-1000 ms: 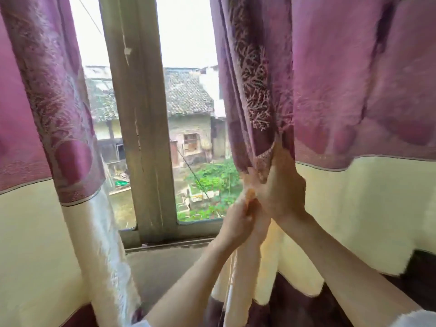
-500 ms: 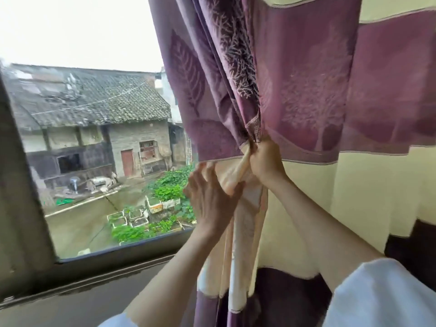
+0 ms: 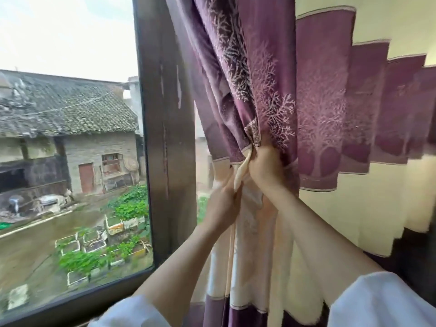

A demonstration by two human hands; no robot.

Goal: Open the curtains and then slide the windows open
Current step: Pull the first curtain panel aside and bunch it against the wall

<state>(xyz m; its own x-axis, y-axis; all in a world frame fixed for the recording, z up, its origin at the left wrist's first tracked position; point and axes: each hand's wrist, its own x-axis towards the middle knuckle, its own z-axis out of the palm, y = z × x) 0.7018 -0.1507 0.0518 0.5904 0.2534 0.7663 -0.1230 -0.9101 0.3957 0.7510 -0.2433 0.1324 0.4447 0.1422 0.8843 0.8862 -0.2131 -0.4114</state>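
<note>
At the right edge of the window, the right hand (image 3: 265, 169) grips the bunched curtain (image 3: 266, 95) where purple meets cream, fingers curled tight round the gather. The left hand (image 3: 224, 204) sits just below and touching, fingers curled on the cream folds; how firm that hold is I cannot tell. The curtain hangs right of the window frame post (image 3: 168, 138), its loose pleats fanning further right against the wall. The window glass (image 3: 70, 161) looks shut, sliding not yet begun. To do this step well, probably keep both hands on the gather and carry it sideways toward the wall in one sweep, pulling along the rail, not downward, so hooks don't snag; then let go only once the cloth clears the post and leaves room to reach the sash. Versus half a second ago: the view has swung right, the post now shows mid-picture, the bundle sits further right of the glass, and the left hand, then spread loosely beside the folds, has closed in under the right.
</note>
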